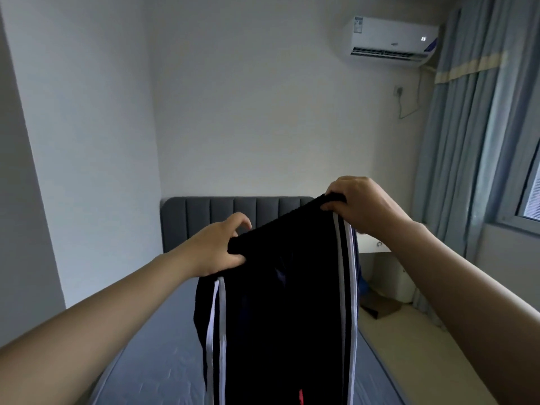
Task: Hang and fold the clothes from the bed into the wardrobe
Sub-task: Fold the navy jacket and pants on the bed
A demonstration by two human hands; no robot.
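1. Black fabric was clamped at both ends: the fingers (242,221) of your left hand (214,248) curled over the top of the waistband (280,225), with the thumb pressing from below to pinch its left corner.
2. Your right hand (361,206) gripped the waistband's other corner, knuckles up, fingers folded down over the cloth and thumb tucked beneath it. This hand was held higher than the left, so the band ran at a slant.
3. The trousers (286,311) hung straight down from your two grips, raised in the air above the bed (157,363), their lower part running out of the bottom of the view.
4. White stripes (346,287) ran down the right side seam, and a matching pair (217,331) down the left. A small red mark (301,397) showed near the lower edge.
5. Both of your forearms were bare and stretched forward over the blue-grey sheet.
6. Behind the garment stood a grey padded headboard (204,217) against a pale wall.
7. To the right were a white bedside table (371,244), a brown box (380,307) on the floor, blue curtains (473,141) beside a window (529,197), and a wall-mounted air conditioner (391,39) above.
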